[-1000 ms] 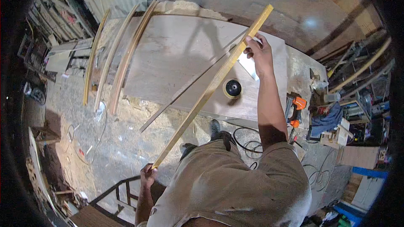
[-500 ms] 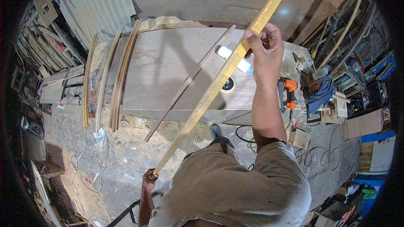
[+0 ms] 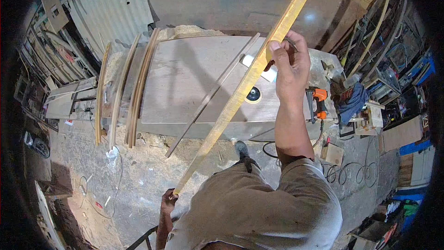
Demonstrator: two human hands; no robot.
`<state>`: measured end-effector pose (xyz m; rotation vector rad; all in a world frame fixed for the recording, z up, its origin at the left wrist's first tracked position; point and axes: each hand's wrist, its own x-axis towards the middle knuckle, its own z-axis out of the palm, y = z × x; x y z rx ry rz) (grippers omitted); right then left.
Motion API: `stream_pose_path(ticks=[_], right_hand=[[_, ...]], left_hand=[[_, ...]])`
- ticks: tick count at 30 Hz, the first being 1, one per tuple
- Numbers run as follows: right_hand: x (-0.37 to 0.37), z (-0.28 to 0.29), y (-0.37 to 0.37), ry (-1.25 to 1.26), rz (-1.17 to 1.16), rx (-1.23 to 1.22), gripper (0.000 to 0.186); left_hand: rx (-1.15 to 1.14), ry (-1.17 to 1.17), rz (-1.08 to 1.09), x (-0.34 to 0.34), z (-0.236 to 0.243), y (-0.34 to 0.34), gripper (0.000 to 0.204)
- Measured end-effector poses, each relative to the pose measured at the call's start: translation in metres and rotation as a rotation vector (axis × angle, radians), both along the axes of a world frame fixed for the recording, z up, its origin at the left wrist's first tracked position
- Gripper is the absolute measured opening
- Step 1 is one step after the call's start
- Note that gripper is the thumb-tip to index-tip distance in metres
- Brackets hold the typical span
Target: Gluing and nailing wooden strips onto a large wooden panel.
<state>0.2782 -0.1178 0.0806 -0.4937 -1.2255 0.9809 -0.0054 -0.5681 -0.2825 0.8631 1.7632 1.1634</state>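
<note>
A long yellow wooden strip (image 3: 231,108) runs slantwise across the view, held in both hands. My right hand (image 3: 292,59) pinches it near its far end, thumb on the near face. Down at the lower left, my left hand (image 3: 168,200) is closed around its near end. Beneath the strip lies a pale wooden panel (image 3: 185,78) on a worktable. On the panel rest a thin brown wood strip (image 3: 213,93), overhanging the front edge, a white bottle (image 3: 268,73) partly hidden by the yellow strip, and a round black disc (image 3: 253,94).
An orange nail gun (image 3: 318,102) lies at the table's right end, its hose coiled (image 3: 344,174) on the floor. Several long wood strips (image 3: 137,92) lie across the left end. A dark cloth (image 3: 350,107) and clutter fill the right side. Sawdust covers the floor in front.
The view has shifted slightly, so the table sits a little lower and further right. Both hands keep hold of the yellow strip, which stays at much the same slant.
</note>
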Motion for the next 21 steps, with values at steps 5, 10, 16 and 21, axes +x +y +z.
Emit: stream_pose_path(ticks=[5, 10, 16, 21], right_hand=[[-0.004, 0.0, 0.004, 0.008, 0.048, 0.059, 0.031], [-0.008, 0.003, 0.007, 0.038, 0.087, 0.04, 0.028], [-0.002, 0.012, 0.049, 0.103, -0.025, -0.09, 0.026], [0.003, 0.01, 0.079, 0.003, 0.023, -0.308, 0.04]], left_hand=[[-0.003, -0.003, 0.051, 0.012, 0.006, 0.008, 0.034], [0.013, 0.008, 0.048, 0.013, -0.006, 0.008, 0.031], [0.043, 0.017, 0.083, 0.03, 0.019, 0.024, 0.03], [0.104, -0.041, 0.162, 0.033, 0.001, 0.022, 0.028]])
